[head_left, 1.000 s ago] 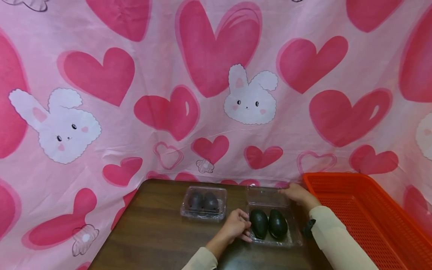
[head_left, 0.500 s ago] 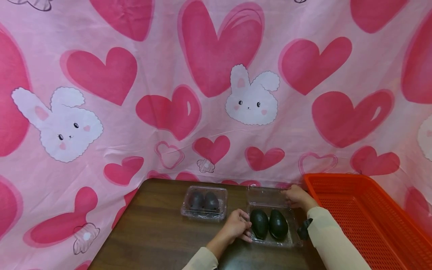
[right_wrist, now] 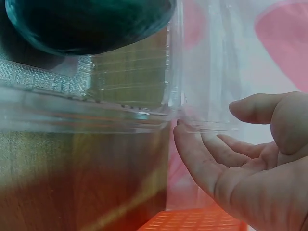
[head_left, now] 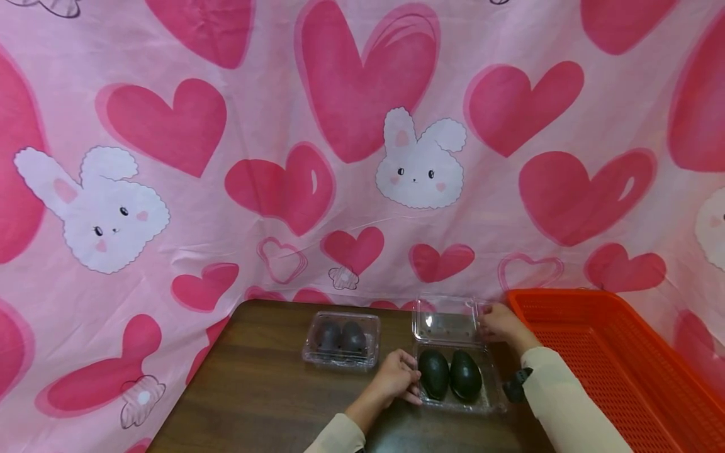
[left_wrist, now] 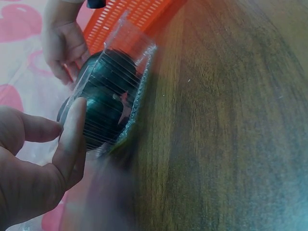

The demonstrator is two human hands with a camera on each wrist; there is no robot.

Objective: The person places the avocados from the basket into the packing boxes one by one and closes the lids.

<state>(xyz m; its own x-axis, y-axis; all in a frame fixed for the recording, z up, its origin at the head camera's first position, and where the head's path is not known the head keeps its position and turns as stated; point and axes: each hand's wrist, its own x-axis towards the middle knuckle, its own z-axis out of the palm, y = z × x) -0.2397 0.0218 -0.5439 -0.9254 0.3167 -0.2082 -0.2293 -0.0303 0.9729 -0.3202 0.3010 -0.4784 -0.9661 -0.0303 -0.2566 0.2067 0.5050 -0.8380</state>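
Note:
A clear plastic clamshell box (head_left: pixel 495 396) stands on the table with its lid (head_left: pixel 444 318) raised at the back. Two dark green avocados (head_left: pixel 435 375) lie side by side in its base. My left hand (head_left: pixel 394 377) pinches the box's left wall, thumb on one side and fingers on the other, as the left wrist view shows. At the lid's right side is my right hand (head_left: pixel 501 326). Its fingers (right_wrist: pixel 202 159) lie extended behind the clear plastic edge, touching it, and the thumb stands apart.
A closed clear box (head_left: pixel 342 340) holding two dark fruits stands to the left on the brown wooden table (head_left: pixel 272 390). An orange perforated basket (head_left: pixel 617 302) is at the right. A pink heart-print cloth (head_left: pixel 255 126) hangs behind.
The lid has tilted upward from lying further back. My right hand has shifted slightly along the lid's right side. My left hand keeps its place on the box.

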